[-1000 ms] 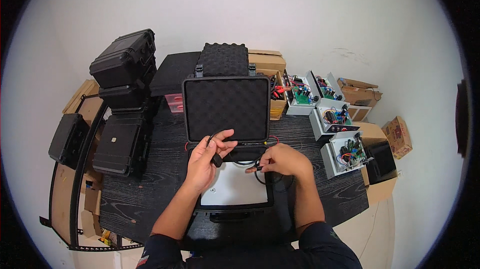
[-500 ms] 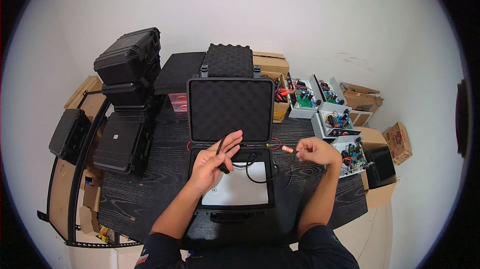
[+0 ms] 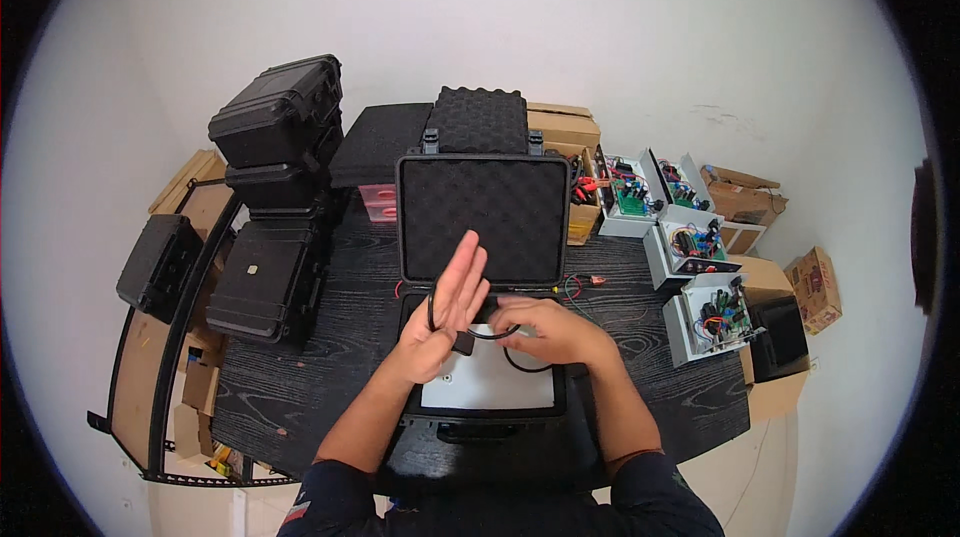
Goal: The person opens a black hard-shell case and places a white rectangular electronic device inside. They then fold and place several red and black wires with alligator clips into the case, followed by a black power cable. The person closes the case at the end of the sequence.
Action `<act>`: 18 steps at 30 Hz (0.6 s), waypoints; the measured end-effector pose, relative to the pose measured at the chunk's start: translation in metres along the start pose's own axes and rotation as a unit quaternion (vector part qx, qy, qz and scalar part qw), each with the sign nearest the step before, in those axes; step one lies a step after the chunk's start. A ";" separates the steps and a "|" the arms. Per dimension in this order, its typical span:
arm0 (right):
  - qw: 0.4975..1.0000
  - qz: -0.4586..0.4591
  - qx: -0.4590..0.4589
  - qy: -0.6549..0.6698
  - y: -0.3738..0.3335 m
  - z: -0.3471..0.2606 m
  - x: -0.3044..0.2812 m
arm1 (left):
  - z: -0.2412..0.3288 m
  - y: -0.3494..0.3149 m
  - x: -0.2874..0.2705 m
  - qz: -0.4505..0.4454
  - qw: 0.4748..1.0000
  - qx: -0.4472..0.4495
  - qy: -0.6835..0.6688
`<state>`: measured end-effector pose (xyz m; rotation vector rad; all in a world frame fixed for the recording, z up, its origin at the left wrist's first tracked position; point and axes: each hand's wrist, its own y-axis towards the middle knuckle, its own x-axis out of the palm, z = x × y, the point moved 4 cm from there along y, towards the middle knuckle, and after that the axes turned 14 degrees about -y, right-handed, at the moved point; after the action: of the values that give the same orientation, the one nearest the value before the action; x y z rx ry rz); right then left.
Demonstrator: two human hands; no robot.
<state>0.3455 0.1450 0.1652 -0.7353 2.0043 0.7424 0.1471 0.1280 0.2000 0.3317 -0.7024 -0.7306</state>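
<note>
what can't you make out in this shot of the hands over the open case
Head view only:
- Part of the white panel in the open case: covered by both hands.
- What the right hand grips: its fingers curl over the black cable.
- Where the cable ends: hidden behind the left hand.
- Parts on the circuit boards: too small.

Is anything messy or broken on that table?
Nothing looks broken or spilled. One thing is a bit untidy: a green and red wire lies loose on the black table, right of the open black case, while both hands handle a black cable.
</note>
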 end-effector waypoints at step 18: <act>0.981 0.192 0.010 -0.014 -0.014 -0.062 -0.045 | -0.025 -0.015 0.016 -0.273 0.893 -0.342 0.100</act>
<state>0.3453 0.1006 0.2294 -0.3242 2.1509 0.9457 0.1652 0.1072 0.1811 -0.0592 -0.1095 -1.4029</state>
